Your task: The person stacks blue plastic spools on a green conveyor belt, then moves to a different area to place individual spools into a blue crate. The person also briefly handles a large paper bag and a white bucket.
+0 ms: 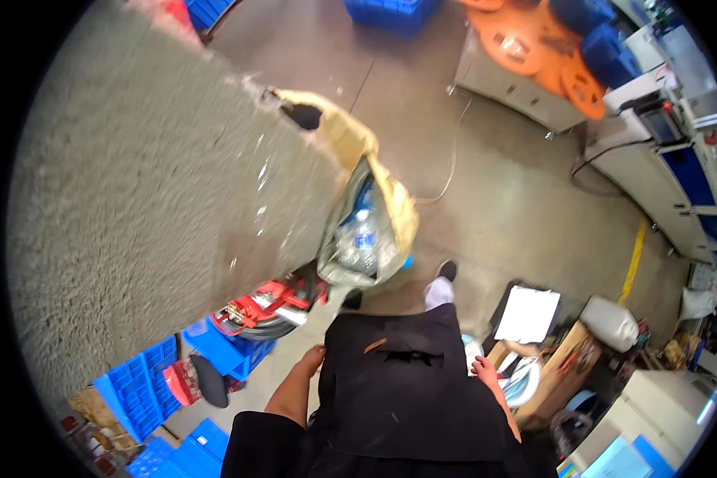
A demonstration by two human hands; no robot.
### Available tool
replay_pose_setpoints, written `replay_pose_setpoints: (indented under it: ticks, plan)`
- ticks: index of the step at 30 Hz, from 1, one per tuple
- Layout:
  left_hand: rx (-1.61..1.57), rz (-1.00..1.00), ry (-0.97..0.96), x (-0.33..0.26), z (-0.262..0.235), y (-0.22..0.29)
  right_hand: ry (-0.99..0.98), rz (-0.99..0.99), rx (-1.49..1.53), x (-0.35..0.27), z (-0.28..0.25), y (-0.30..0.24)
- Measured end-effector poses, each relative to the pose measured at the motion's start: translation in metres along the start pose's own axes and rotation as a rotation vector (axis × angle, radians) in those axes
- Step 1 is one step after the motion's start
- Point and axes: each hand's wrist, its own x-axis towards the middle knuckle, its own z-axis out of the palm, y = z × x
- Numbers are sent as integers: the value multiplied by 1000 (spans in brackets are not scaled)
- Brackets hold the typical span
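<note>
Saw a rough grey pillar point(159, 191) left of the yellow sack point(405, 211), with blue plastic crates point(138, 390) and red-and-black equipment point(267, 304) below and left of the same sack. Found the left hand point(315, 358) below the sack's lower left, with fingers loosely curled at the side of a black apron point(414, 402); could not tell whether clamped on cloth or just beside it. Noted clear plastic bottles point(364, 239) inside the sack: judged light, slippery and easily dented, best carried together by the sack's rim. Placed the apron directly below the sack; judged soft, limp, light and hard to damage, easiest to grasp by a side edge. Found the right hand point(482, 367) below and right of the sack, near the apron's opposite edge, with no held object visible; could not tell whether fingertips apart or together. Saw a white sheet point(527, 313), then a pale jug point(611, 323), farther right, lower than the sack.
</note>
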Motion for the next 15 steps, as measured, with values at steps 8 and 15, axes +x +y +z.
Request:
replay_pose_setpoints:
  ticks: [8,15]
  plan:
    - [62,495,-287,138,134,99,160,-320,172,55,-167,-229]
    - [-214,377,-435,-6,221,310,-35,-530,-192,112,-183,-372]
